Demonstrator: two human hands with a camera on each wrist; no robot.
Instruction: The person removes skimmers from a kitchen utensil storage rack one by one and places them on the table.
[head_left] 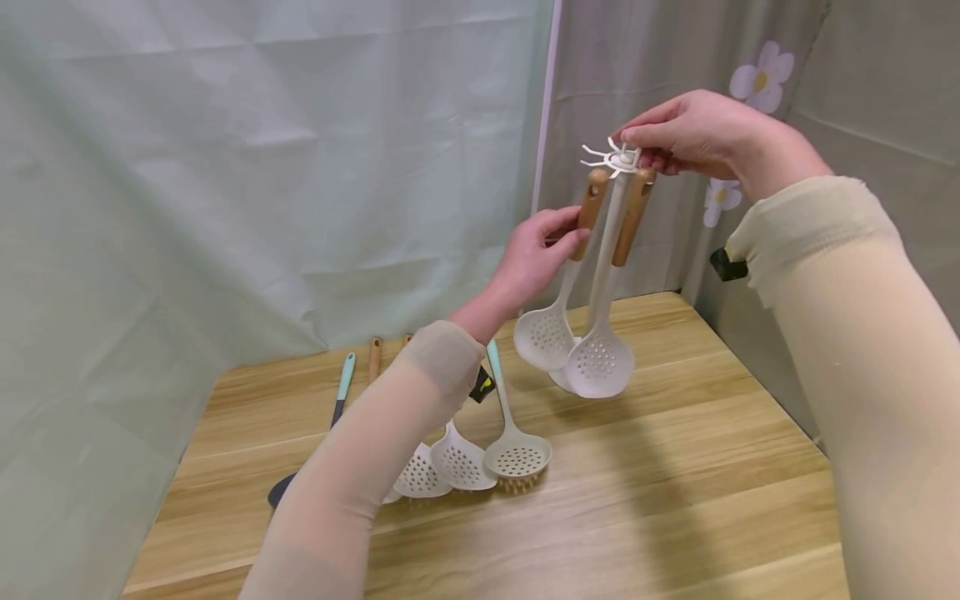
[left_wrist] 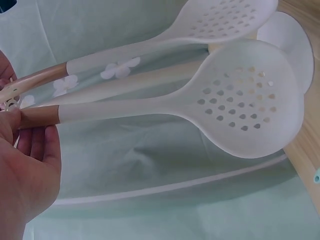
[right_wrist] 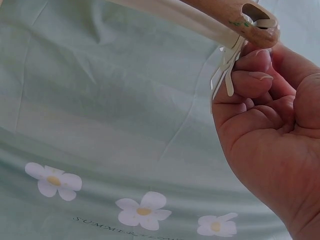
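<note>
My right hand (head_left: 645, 146) is raised and pinches a small white multi-armed hook (head_left: 611, 157) between thumb and fingertips; the right wrist view shows the hook (right_wrist: 224, 67) against my fingers (right_wrist: 252, 80). Three white spoons with pale or wooden handles hang from it above the table. My left hand (head_left: 558, 242) pinches the wooden handle (head_left: 590, 208) of the left slotted spoon (head_left: 546, 337), which tilts to the left. A second slotted spoon (head_left: 600, 362) hangs beside it, a third half hidden behind. In the left wrist view my left hand (left_wrist: 27, 150) holds that handle (left_wrist: 42, 116), the perforated bowl (left_wrist: 245, 100) close by.
Several more utensils lie on the wooden table (head_left: 675, 500) under my left forearm: slotted spoons (head_left: 517, 454) (head_left: 459, 462) and a dark spatula with a teal handle (head_left: 341, 392). A pale green curtain (head_left: 262, 167) hangs behind and a flowered cloth (head_left: 765, 75) to the right.
</note>
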